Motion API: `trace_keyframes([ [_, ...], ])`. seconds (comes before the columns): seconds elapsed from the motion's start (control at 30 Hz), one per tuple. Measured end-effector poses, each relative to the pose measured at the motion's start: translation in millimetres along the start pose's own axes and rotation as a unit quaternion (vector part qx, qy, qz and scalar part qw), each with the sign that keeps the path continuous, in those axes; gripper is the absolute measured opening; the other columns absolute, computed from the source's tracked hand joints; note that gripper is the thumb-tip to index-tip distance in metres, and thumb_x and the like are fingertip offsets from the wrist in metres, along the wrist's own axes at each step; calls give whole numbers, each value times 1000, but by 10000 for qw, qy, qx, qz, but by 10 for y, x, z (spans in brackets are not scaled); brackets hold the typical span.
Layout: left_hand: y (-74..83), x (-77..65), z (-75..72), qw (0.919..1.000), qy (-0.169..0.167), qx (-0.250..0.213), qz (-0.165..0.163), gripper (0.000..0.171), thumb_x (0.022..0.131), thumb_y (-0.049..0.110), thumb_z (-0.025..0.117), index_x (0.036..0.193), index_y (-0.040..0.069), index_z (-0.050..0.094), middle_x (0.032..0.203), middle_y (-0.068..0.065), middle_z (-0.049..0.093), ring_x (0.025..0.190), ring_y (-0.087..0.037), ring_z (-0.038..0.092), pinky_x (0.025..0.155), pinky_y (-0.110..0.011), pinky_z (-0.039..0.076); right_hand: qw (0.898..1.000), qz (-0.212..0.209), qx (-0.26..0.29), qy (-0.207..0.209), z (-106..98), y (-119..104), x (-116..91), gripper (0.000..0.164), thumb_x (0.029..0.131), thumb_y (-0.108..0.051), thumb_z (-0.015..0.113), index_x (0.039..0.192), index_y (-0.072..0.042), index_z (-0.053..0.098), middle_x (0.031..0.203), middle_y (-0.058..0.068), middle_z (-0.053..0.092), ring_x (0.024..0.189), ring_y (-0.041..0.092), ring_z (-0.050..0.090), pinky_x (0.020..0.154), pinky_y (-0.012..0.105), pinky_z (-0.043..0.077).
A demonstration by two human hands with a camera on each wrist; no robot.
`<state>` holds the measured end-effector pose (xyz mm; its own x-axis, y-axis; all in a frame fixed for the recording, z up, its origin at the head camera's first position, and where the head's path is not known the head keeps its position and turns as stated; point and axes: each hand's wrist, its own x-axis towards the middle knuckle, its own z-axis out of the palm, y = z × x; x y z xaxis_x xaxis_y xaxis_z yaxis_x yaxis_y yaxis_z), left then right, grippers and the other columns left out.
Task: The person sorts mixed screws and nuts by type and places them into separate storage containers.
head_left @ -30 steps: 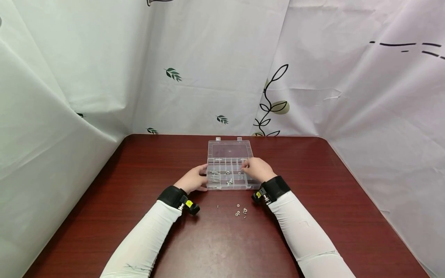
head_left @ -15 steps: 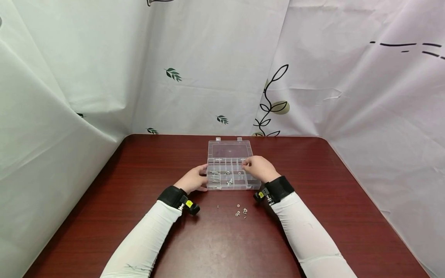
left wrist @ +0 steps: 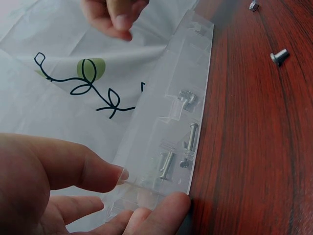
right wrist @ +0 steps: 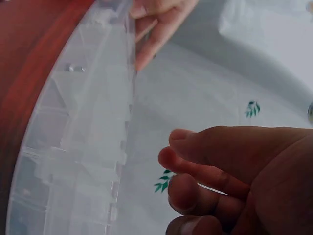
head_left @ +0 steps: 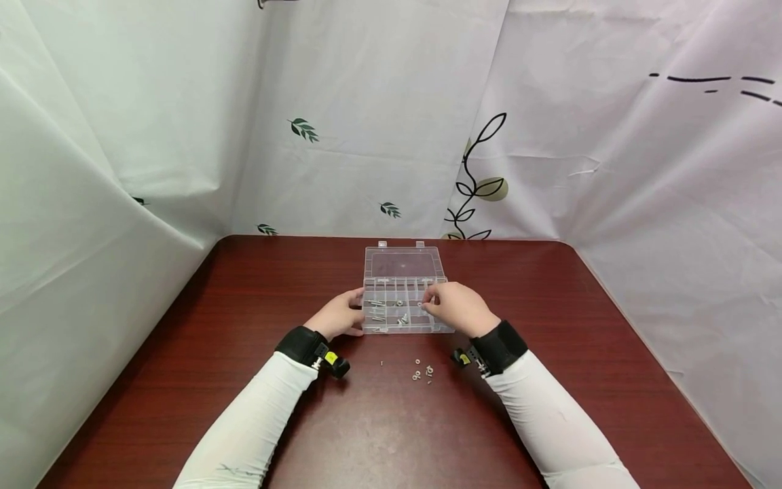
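A clear plastic compartment box (head_left: 406,328) lies with its lid (head_left: 403,261) folded back. Screws (head_left: 375,303) sit in its left compartments, with a nut (head_left: 400,303) and more small hardware nearer the middle. My left hand (head_left: 334,317) holds the box's left side, and in the left wrist view its thumb (left wrist: 105,174) and fingers touch the clear wall. Over the right compartments hovers my right hand (head_left: 461,307), thumb and forefinger bent close together. In the right wrist view I see nothing between these fingertips (right wrist: 181,135), which are apart from the box.
Several nuts or washers (head_left: 417,375) and small screws lie loose on the dark red table (head_left: 366,435), in front of the box. One lone screw (head_left: 381,363) lies further left. White patterned cloth (head_left: 366,136) hangs behind and at both sides.
My right hand lifts slightly, then comes down and nearer to me over the right compartments, its wrist shifting right. My left hand stays on the box. The loose hardware stays put.
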<state>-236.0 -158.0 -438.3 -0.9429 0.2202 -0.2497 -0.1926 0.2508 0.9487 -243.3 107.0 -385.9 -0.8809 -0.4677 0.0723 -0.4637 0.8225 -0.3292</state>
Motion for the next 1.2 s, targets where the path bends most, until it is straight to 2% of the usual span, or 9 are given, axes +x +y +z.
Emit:
trace_keyframes([
  [0.17, 19, -21, -15, 10000, 14, 37, 18, 76, 89, -7, 51, 158, 6, 22, 146, -25, 41, 97, -27, 64, 74, -42, 59, 9988, -343, -345, -94, 37, -39, -171, 11, 89, -25, 70, 78, -23, 68, 63, -11, 54, 59, 9, 49, 56, 30, 43],
  [0.4, 39, -48, -7, 10000, 51, 75, 33, 77, 88, -8, 50, 158, 6, 22, 145, -25, 42, 92, -26, 64, 74, -42, 59, 9922, -823, -565, -744, 102, -42, -392, 19, 82, -28, 75, 68, -28, 62, 60, -16, 51, 55, 5, 46, 52, 27, 41],
  [0.57, 40, -55, -8, 9999, 42, 72, 63, 77, 88, -8, 50, 158, 6, 22, 144, -26, 43, 91, -26, 64, 74, -42, 59, 9854, -1206, -657, -1005, 176, -37, -480, 26, 78, -30, 76, 63, -28, 56, 60, -16, 47, 55, 3, 44, 51, 25, 39],
  [0.9, 14, -24, 5, 9998, 37, 162, 71, 76, 88, -8, 49, 158, 5, 22, 144, -26, 43, 94, -27, 64, 73, -42, 59, 9825, -1308, -737, -1106, 251, -67, -543, 28, 77, -27, 78, 61, -26, 55, 59, -17, 46, 55, 2, 43, 50, 24, 39],
  [1.2, 12, -20, 5, 9998, 34, 182, 70, 77, 87, -8, 49, 158, 5, 22, 144, -26, 43, 93, -26, 64, 73, -42, 59, 9809, -1447, -979, -858, 310, -54, -549, 27, 76, -23, 75, 61, -27, 53, 59, -17, 45, 54, 4, 42, 49, 24, 38],
])
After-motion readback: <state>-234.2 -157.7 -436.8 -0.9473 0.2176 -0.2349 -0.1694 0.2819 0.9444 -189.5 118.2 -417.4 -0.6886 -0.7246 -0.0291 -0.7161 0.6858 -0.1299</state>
